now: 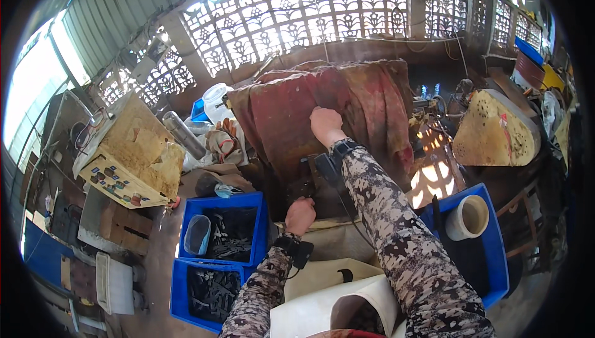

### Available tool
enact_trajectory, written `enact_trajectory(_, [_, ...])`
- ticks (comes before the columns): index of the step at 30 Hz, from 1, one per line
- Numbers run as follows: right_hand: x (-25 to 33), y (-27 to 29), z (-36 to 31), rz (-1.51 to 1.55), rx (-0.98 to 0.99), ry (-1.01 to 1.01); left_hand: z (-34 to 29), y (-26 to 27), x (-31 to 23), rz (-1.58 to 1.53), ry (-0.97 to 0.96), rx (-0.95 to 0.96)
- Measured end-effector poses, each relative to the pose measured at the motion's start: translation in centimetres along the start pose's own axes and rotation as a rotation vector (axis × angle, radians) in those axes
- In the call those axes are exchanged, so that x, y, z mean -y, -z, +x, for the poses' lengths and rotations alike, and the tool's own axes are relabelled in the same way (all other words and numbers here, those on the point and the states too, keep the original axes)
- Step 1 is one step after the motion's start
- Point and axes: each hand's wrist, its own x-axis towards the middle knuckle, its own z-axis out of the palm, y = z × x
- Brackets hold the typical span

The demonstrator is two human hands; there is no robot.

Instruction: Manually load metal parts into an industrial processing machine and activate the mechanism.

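A stained red cloth hangs in folds over a bulky thing in front of me. My right hand is closed in a fist against the middle of the cloth; whether it grips the fabric or something else is hidden. Lower down, my left hand is closed beside a dark metal part in the shadow under the cloth. What its fingers hold cannot be made out. Both forearms wear camouflage sleeves, with dark devices strapped at the wrists. A pale sheet lies across my lap.
Two blue bins of dark strips stand at left, a clear cup in the upper one. At right, another blue bin holds a whitish bucket. A dirty control box stands far left; a stained yellowish block sits at right.
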Motion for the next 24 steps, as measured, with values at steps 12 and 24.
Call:
enact_trajectory(12, [-0.1, 0.2, 0.3, 0.016, 0.052, -0.019, 0.0, -0.1, 0.3, -0.042, -0.053, -0.045])
enact_trajectory(24, [-1.3, 5.9, -7.4, 0.170, 0.032, 0.124, 0.7, -1.0, 1.6, -0.129, -0.021, -0.276])
